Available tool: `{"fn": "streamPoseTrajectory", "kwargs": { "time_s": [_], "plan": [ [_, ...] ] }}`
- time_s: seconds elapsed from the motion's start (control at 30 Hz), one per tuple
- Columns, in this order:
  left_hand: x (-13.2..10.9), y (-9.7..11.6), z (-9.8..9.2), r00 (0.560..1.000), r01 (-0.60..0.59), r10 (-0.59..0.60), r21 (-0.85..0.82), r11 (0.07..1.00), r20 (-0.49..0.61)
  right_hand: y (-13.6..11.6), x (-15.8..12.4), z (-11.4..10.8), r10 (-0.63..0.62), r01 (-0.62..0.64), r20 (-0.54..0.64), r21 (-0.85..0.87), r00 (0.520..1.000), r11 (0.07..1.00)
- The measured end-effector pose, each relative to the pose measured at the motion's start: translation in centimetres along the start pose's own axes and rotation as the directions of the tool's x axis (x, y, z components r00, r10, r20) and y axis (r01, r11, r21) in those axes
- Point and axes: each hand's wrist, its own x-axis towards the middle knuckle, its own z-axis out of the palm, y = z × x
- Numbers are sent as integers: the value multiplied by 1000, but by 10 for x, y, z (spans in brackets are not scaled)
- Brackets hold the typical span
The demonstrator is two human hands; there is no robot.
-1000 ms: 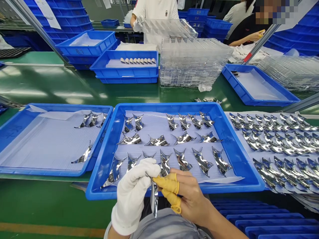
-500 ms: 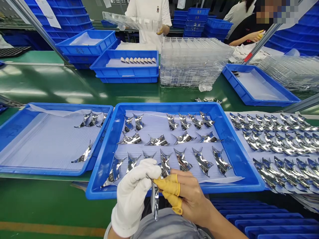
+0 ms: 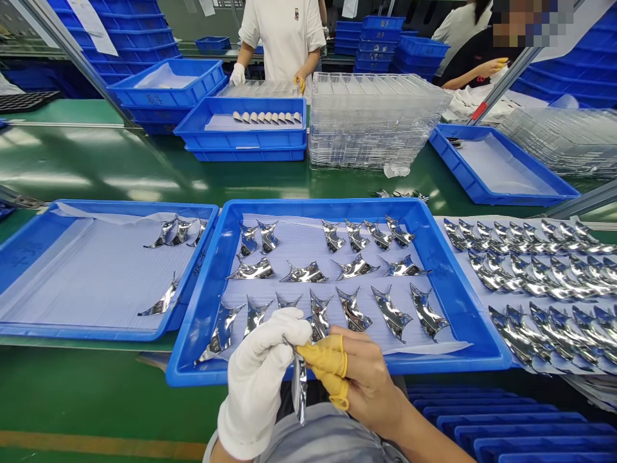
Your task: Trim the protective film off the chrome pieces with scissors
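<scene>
My left hand (image 3: 263, 379), in a white glove, pinches the top of a shiny chrome curved part (image 3: 299, 389) that hangs edge-on toward me. My right hand (image 3: 351, 373), with yellow finger cots on its fingers, grips the same part near its upper end; the exact fingertip contact is partly hidden. Both hands are over the near rim of a blue tray (image 3: 337, 207) lined with white sheet. Inside that tray lie several similar chrome pieces (image 3: 354, 308) in three rows, with pointed corners. My gloved fingers cover part of one piece in the nearest row.
On the left stands another blue tray (image 3: 29, 225) with a few chrome pieces. At right, rows of chrome pieces (image 3: 544, 276) lie on white sheet. Beyond are stacked clear plastic trays (image 3: 371, 128), blue bins (image 3: 245, 138) and a co-worker in a white shirt (image 3: 282, 38). Metal posts slant at both sides.
My hands and the chrome part stay almost still. Across the bench, the co-worker has lowered a clear plastic tray from chest height to behind the blue bins.
</scene>
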Motion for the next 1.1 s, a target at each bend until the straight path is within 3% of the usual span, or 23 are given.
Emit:
{"fn": "streamPoseTrajectory", "kwargs": {
  "time_s": [0.3, 0.5, 0.6, 0.7, 0.87, 1.1],
  "plan": [
    [-3, -5, -2, 998, 46, -46, -1, 999, -50, 1, -4, 4, 87, -86, -15, 26, 996, 996],
    [0, -5, -2, 996, 39, -39, 1, 999, -82, -2, -2, 6, 328, -319, 4, 253, 945, 914],
    [1, -3, 0, 996, 42, -42, -9, 999, -81, -3, -1, 5, 382, -373, 37, 315, 924, 873],
    [1, -2, 1, 996, 53, -54, -17, 998, -76, -3, -1, 4, 345, -337, 22, 278, 939, 900],
    [0, -4, 0, 988, 105, -111, -65, 992, -105, -1, -1, 2, 171, -171, 4, 74, 985, 982],
    [1, -5, 0, 981, 156, -161, -49, 987, -113, 2, -2, 1, 55, -55, -12, -47, 998, 997]
  ]
}}
